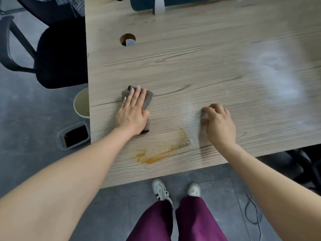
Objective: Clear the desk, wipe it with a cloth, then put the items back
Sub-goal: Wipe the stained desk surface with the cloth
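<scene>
— Grey tiled floor (34, 171) all round, with a pale wood-grain desk (208, 70) filling most of the view. Anything on the far edge?

— Dark blue roll (173, 4) with a pale strap, lying along the far edge. Round cable hole (127, 40) near the far left corner. Whitish glare over the right side of the desk.

— And off the left edge?

— Black office chair (59, 54) on the floor, just beside the left edge. Below that edge, a pale round bin (81, 103), partly hidden under the desk, and a floor socket box (74, 136) nearer the front.

— Hands?

— Left hand (132, 112) flat, fingers straight, pressing down on a grey-brown cloth (148, 98) near the left edge of the desk, about midway from front to back. Right hand (219, 124) resting on the bare desk toward the front edge, fingers loosely curled, holding nothing, well apart from the cloth.

— Any marks?

— Orange-brown stain (156, 157) near the front edge, between the two forearms, with small pale crumbs (188, 142) at its right end. Below the front edge, purple trousers (173, 220) and white shoes (160, 189).
</scene>
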`<state>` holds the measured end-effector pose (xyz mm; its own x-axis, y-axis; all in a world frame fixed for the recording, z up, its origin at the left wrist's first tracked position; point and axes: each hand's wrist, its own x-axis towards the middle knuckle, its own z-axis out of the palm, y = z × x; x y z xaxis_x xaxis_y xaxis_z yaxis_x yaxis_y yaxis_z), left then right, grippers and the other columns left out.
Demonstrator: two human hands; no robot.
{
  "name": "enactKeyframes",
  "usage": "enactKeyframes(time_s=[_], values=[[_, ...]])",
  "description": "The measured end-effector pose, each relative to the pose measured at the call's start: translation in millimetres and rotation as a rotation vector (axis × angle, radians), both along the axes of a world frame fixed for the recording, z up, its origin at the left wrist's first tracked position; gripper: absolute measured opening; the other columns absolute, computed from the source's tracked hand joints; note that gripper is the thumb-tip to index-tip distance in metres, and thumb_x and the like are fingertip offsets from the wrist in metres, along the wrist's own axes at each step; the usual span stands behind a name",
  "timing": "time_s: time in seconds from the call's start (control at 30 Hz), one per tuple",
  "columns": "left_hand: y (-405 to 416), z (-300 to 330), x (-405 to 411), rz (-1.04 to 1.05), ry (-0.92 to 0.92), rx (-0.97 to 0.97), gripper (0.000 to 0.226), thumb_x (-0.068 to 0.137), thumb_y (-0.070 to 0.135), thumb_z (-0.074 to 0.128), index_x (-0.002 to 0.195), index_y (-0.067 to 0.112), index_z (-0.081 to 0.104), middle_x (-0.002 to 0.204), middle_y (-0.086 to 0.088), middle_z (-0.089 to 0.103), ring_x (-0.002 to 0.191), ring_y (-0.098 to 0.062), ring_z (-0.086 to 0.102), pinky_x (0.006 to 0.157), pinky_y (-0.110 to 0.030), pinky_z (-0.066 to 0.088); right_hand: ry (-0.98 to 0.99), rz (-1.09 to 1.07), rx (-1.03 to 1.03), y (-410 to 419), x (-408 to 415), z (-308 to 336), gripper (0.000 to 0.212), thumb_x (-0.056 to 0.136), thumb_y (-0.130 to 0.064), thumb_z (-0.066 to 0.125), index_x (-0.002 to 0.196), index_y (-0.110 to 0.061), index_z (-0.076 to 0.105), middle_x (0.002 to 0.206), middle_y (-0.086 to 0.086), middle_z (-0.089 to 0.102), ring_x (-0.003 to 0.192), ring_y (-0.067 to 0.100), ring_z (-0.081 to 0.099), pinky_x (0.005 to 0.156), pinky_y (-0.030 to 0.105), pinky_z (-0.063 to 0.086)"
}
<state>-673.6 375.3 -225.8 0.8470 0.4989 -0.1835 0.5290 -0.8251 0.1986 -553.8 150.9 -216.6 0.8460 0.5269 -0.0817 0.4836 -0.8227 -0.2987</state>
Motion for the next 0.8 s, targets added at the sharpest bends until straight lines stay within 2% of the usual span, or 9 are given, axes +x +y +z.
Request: enactKeyframes(time_s=[0.07,0.13,0.3,0.37,0.43,0.53,0.6,0.7,0.8], values=[[-7,-3,5,0.133,-0.022,0.018,0.066,0.096,0.028,0.035,0.151,0.021,-0.001,0.158,0.001,-0.009,0.145,-0.014,-0.010,0.116,-0.030,-0.010,-0.005,0.008,0.003,-1,0,0,0.036,0.088,-0.001,0.048,0.120,-0.014,0.058,0.123,0.004,0.050,0.106,0.027,0.043,0.061,0.032,0.040],[-30,-4,16,0.172,-0.037,0.016,0.067,0.095,0.029,0.035,0.151,0.020,0.000,0.158,-0.001,-0.009,0.145,-0.016,-0.010,0.117,-0.032,-0.010,0.000,0.015,0.006,-1,1,-2,0.035,0.089,-0.003,0.048,0.120,-0.015,0.057,0.123,0.003,0.049,0.106,0.026,0.042,0.059,0.031,0.038],[-124,-3,46,-0.088,-0.016,-0.076,0.068,0.096,0.031,0.035,0.150,0.024,-0.005,0.157,0.003,-0.016,0.144,-0.012,-0.017,0.114,-0.031,-0.015,0.070,0.121,0.044,-13,16,4,0.036,0.090,-0.008,0.053,0.124,-0.017,0.057,0.125,0.002,0.050,0.110,0.026,0.043,0.067,0.032,0.040],[-125,-2,46,-0.153,-0.003,-0.119,0.067,0.096,0.031,0.034,0.150,0.026,-0.006,0.157,0.006,-0.017,0.143,-0.009,-0.017,0.114,-0.029,-0.015,0.104,0.166,0.050,-22,18,8,0.038,0.089,-0.006,0.053,0.126,-0.014,0.056,0.126,0.003,0.050,0.112,0.027,0.044,0.073,0.035,0.043],[-112,1,30,-0.184,0.020,-0.141,0.066,0.097,0.031,0.033,0.150,0.028,-0.007,0.156,0.008,-0.017,0.142,-0.007,-0.018,0.113,-0.027,-0.014,0.109,0.160,0.041,-34,15,10,0.037,0.090,-0.008,0.052,0.126,-0.014,0.056,0.127,0.004,0.048,0.115,0.026,0.042,0.073,0.036,0.044],[-108,3,4,-0.085,0.034,-0.109,0.066,0.097,0.027,0.033,0.149,0.027,-0.007,0.156,0.008,-0.017,0.143,-0.008,-0.018,0.113,-0.026,-0.014,0.104,0.170,0.036,-58,7,8,0.036,0.092,-0.010,0.048,0.126,-0.015,0.054,0.131,0.001,0.046,0.115,0.025,0.040,0.069,0.036,0.044],[-116,0,4,0.002,0.040,-0.073,0.066,0.097,0.027,0.034,0.150,0.026,-0.006,0.157,0.006,-0.016,0.144,-0.011,-0.016,0.115,-0.030,-0.013,0.111,0.207,0.083,-67,6,5,0.036,0.092,-0.008,0.047,0.126,-0.013,0.054,0.134,0.002,0.046,0.114,0.027,0.042,0.072,0.039,0.046],[-128,-5,27,0.116,0.018,-0.002,0.066,0.096,0.031,0.035,0.150,0.024,-0.002,0.158,0.003,-0.012,0.145,-0.014,-0.012,0.117,-0.032,-0.011,0.130,0.243,0.129,-71,11,2,0.036,0.091,-0.007,0.049,0.126,-0.011,0.055,0.134,0.004,0.047,0.111,0.030,0.043,0.078,0.041,0.045],[-131,-9,61,0.151,-0.004,0.004,0.064,0.097,0.032,0.034,0.151,0.023,0.001,0.158,0.002,-0.009,0.145,-0.014,-0.011,0.116,-0.032,-0.011,0.107,0.260,0.138,-72,14,-1,0.035,0.090,-0.007,0.050,0.124,-0.011,0.057,0.130,0.005,0.049,0.104,0.030,0.044,0.074,0.038,0.041]])
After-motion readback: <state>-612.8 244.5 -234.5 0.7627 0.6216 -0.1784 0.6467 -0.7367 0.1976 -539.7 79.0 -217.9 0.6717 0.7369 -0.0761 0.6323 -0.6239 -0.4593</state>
